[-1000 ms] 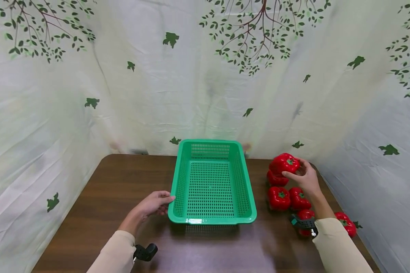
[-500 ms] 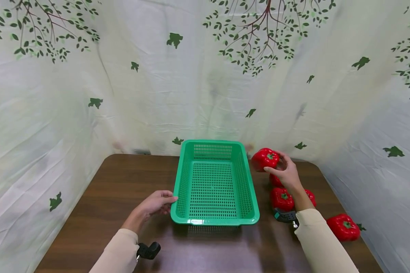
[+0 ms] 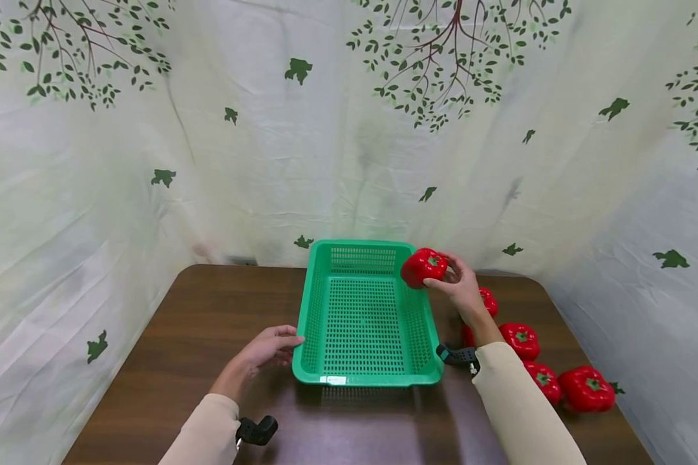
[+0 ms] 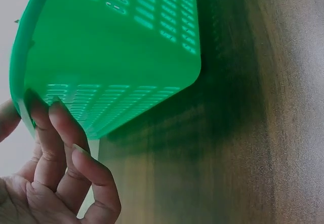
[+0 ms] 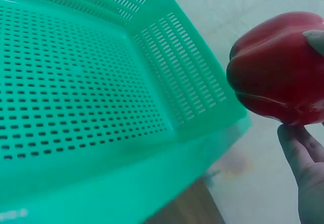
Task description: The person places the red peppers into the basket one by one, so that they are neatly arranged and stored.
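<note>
My right hand (image 3: 462, 292) grips a red bell pepper (image 3: 421, 268) at the far right corner of a green plastic basket (image 3: 365, 380). Seen from the right wrist, the pepper (image 5: 276, 72) is held above the level of the table, just outside the basket rim (image 5: 152, 173). Thumb and fingers hold it from opposite sides. At the basket's near left edge, my left hand (image 3: 270, 347) pinches the rim. From the left wrist, the fingers of this hand (image 4: 55, 178) curl under the rim of the basket (image 4: 111, 52), the thumb on its other side. No pepper shows inside the basket.
Several more red bell peppers (image 3: 520, 341) stand on the brown wooden table (image 3: 227, 297) to the basket's right, some partly hidden by my right forearm. One pepper (image 3: 587, 389) lies near the right table edge. A leaf-patterned cloth (image 3: 360, 161) hangs behind the table.
My right hand has carried the red bell pepper leftward, from above the other peppers to the basket's right rim. My left hand has stayed at the basket's edge.
</note>
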The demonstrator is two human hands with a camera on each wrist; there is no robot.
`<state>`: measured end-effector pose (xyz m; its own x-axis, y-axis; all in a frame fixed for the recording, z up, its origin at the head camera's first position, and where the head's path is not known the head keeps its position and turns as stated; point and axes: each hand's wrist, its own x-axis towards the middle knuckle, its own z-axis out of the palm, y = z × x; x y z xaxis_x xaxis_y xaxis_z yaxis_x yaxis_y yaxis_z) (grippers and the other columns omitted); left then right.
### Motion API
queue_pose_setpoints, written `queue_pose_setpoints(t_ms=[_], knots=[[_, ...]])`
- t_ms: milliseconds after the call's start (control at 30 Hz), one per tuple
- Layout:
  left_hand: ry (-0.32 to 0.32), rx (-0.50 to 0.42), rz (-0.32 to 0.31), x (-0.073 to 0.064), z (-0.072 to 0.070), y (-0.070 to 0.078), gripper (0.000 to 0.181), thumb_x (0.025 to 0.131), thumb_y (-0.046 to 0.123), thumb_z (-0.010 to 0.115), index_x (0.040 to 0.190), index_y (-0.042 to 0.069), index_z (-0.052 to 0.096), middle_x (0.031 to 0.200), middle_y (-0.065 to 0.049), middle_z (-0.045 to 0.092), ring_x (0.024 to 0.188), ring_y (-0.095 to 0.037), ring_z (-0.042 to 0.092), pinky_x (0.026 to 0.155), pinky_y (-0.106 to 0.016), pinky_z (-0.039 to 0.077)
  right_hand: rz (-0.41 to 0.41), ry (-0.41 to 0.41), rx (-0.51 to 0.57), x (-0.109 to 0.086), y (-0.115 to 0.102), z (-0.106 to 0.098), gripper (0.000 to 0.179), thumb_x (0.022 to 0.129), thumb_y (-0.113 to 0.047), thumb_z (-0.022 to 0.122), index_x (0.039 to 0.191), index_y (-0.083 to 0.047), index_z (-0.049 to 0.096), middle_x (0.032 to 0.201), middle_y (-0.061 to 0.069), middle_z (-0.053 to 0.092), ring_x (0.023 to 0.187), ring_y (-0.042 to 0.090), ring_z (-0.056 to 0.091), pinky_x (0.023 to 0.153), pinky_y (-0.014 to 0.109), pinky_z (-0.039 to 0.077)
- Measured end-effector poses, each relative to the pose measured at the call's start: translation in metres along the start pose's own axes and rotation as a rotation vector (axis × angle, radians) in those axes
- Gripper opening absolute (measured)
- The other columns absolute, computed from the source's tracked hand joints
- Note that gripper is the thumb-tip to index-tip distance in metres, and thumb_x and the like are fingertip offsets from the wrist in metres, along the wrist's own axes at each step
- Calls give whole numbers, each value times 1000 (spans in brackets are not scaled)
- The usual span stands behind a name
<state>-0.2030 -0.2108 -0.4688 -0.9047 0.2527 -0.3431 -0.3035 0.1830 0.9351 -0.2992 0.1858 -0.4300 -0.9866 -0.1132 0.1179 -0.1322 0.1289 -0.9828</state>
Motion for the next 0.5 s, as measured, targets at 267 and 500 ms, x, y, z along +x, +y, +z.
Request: queue_pose_setpoints(t_ms=[267, 500], knots=[[-13, -26, 7, 2, -3, -3, 31, 97, 29, 58, 106, 0, 60, 80, 0, 66, 68, -15, 60, 66, -29, 48, 26, -46, -56, 18, -6, 15, 72, 86, -13, 73, 146, -10, 32, 149, 12, 37, 129, 34, 43, 96, 45, 46], [2, -3, 12, 2, 0, -4, 35, 96, 30, 59, 105, -3, 63, 81, -1, 67, 70, -16, 60, 67, -29, 48, 31, -99, -62, 38, -2, 30, 69, 88, -8, 70, 145, -4, 33, 148, 19, 35, 131, 39, 41, 99, 50, 42]])
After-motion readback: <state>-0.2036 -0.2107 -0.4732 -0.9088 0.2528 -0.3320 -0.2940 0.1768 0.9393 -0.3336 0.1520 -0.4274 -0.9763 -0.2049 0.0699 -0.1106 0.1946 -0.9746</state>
